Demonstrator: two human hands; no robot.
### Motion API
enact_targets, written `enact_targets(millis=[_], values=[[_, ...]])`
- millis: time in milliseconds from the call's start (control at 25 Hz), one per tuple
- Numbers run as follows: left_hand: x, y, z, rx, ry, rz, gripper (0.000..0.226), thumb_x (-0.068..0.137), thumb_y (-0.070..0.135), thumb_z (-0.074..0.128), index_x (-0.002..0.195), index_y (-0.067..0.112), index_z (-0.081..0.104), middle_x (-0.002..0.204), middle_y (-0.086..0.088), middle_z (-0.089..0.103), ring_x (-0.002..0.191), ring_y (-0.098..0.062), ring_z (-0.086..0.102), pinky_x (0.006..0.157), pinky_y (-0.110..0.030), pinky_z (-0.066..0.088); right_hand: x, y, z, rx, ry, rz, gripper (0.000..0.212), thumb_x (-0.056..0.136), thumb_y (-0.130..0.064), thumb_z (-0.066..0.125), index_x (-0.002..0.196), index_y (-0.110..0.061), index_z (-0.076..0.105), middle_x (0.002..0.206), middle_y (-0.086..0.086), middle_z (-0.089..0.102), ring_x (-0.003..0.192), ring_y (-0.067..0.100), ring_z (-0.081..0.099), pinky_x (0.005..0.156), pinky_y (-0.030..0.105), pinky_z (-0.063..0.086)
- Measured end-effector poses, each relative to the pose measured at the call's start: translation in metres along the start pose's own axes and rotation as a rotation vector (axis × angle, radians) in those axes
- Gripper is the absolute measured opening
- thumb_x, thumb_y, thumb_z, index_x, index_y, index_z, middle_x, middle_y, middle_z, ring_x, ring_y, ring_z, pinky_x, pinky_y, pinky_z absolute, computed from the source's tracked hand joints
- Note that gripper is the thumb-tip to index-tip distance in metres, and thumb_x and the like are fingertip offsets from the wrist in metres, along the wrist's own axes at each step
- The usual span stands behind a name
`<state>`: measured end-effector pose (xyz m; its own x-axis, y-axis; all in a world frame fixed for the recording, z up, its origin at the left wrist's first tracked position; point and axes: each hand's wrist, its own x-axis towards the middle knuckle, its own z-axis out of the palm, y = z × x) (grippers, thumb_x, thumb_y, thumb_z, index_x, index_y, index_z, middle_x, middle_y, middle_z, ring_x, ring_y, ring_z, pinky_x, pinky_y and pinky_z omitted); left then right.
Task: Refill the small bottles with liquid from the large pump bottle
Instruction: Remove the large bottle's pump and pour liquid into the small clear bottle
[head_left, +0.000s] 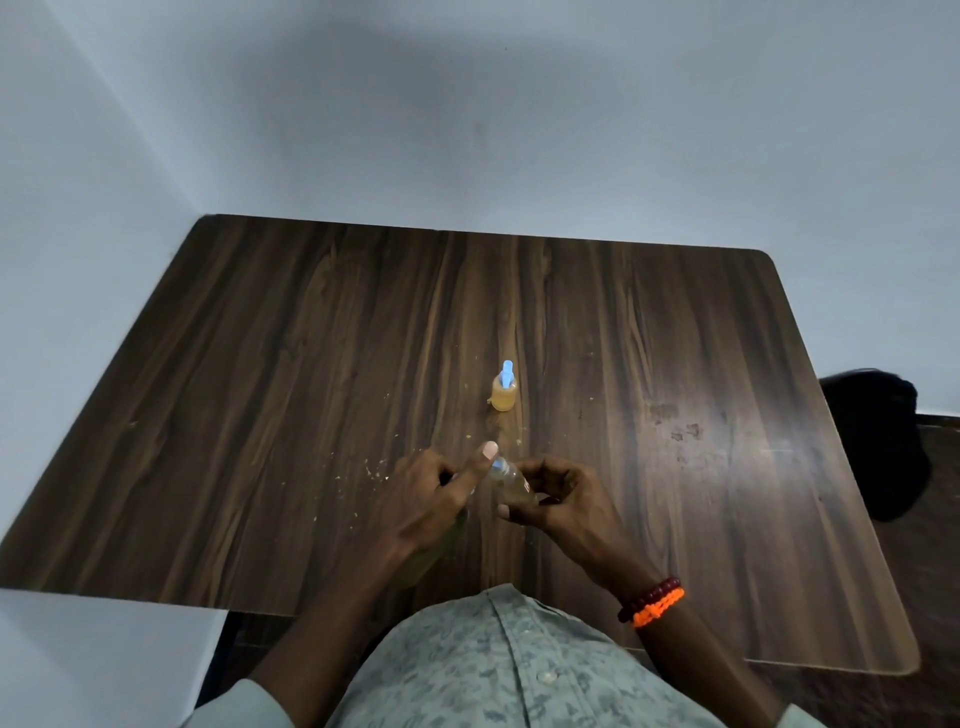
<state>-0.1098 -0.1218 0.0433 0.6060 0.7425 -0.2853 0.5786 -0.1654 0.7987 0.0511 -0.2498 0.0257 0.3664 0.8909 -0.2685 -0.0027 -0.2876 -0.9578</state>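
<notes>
Nearest me, left hand (426, 499) curled round the large pump bottle (431, 551), forefinger out. Right hand (550, 493) pinches a small bottle (511, 480), tilted; I judge it light, slick, best held mid-body. Beyond, a filled small bottle (504, 394) stands on the table (260, 364).

A dark wood-grain table (311, 389) with rounded corners stands pushed into a corner between two pale bluish walls (519, 130). Light glares off its right half, where dull smudges show, and a soft shadow falls on the wall above it. To the right, a black object (883, 441) lies on the dark floor (930, 597).
</notes>
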Motion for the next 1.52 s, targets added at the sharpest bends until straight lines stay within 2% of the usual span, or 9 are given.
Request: enact_targets(millis=[240,440,600,760,960,1200,1320,1440,1520], values=[[0.000,-0.007,0.006,-0.001,0.051,0.008,0.066,0.078,0.076,0.039,0.042,0.024,0.057,0.040,0.010,0.053,0.040,-0.003,0.049,0.056,-0.028,0.039,-0.001,-0.001,0.003,-0.064,-0.008,-0.005,0.034,0.080,0.000,0.085,0.112,-0.002,0.074,0.112,0.008,0.078,0.102,0.020,0.075,0.082,0.030,0.062],[0.001,-0.009,0.008,-0.034,0.074,0.025,0.090,0.080,0.086,0.039,0.055,0.002,0.062,0.054,-0.017,0.061,0.047,-0.013,0.051,0.059,-0.035,0.044,0.001,-0.003,0.001,0.009,-0.006,0.001,0.035,0.080,0.002,0.084,0.112,0.000,0.072,0.113,0.010,0.078,0.103,0.021,0.075,0.083,0.032,0.064],[0.000,-0.004,0.007,-0.017,0.082,0.000,0.068,0.077,0.077,0.039,0.048,0.019,0.058,0.042,0.009,0.054,0.043,-0.005,0.048,0.057,-0.034,0.043,0.001,-0.002,0.002,-0.042,-0.019,-0.019,0.034,0.080,0.001,0.085,0.112,-0.001,0.073,0.113,0.009,0.078,0.101,0.016,0.075,0.082,0.027,0.063],[-0.001,-0.003,0.007,-0.032,0.038,-0.018,0.093,0.077,0.088,0.038,0.056,0.000,0.060,0.052,-0.013,0.060,0.050,-0.020,0.054,0.062,-0.040,0.049,0.001,0.000,-0.002,0.001,-0.014,-0.025,0.034,0.080,0.001,0.084,0.113,-0.001,0.072,0.113,0.008,0.077,0.100,0.013,0.075,0.077,0.022,0.061],[-0.004,-0.001,0.006,-0.046,0.138,0.020,0.069,0.077,0.077,0.039,0.046,0.019,0.058,0.040,0.009,0.049,0.041,-0.005,0.044,0.054,-0.030,0.038,0.003,-0.001,0.001,-0.038,-0.037,-0.021,0.033,0.078,0.000,0.087,0.109,-0.002,0.074,0.107,0.008,0.079,0.088,0.007,0.075,0.072,0.021,0.059],[-0.005,-0.001,0.010,-0.137,0.055,0.008,0.081,0.077,0.082,0.043,0.053,0.007,0.062,0.050,0.000,0.055,0.050,-0.011,0.051,0.061,-0.033,0.044,0.002,0.000,-0.004,-0.016,-0.028,-0.044,0.033,0.079,0.001,0.086,0.109,0.000,0.073,0.110,0.010,0.078,0.096,0.015,0.076,0.076,0.021,0.059],[-0.004,-0.007,0.010,-0.139,0.141,0.063,0.066,0.080,0.076,0.043,0.046,0.021,0.058,0.043,0.010,0.053,0.045,-0.007,0.051,0.055,-0.027,0.042,0.002,-0.002,-0.002,-0.032,-0.032,-0.040,0.033,0.079,0.000,0.086,0.109,-0.001,0.074,0.110,0.009,0.078,0.099,0.018,0.075,0.078,0.024,0.060],[-0.001,-0.012,0.014,-0.115,0.161,0.027,0.064,0.080,0.075,0.042,0.049,0.022,0.059,0.048,0.009,0.058,0.051,-0.008,0.056,0.059,-0.038,0.049,0.001,-0.002,0.000,-0.067,-0.036,-0.036,0.033,0.079,-0.001,0.087,0.109,-0.002,0.074,0.110,0.008,0.078,0.096,0.015,0.074,0.077,0.024,0.059],[-0.002,-0.012,0.018,-0.160,0.106,-0.007,0.076,0.079,0.079,0.044,0.053,0.010,0.063,0.054,-0.002,0.062,0.057,-0.025,0.062,0.071,-0.053,0.056,0.002,-0.002,-0.003,-0.049,-0.030,-0.033,0.033,0.079,-0.002,0.086,0.109,-0.002,0.073,0.110,0.008,0.078,0.098,0.016,0.075,0.078,0.024,0.060]])
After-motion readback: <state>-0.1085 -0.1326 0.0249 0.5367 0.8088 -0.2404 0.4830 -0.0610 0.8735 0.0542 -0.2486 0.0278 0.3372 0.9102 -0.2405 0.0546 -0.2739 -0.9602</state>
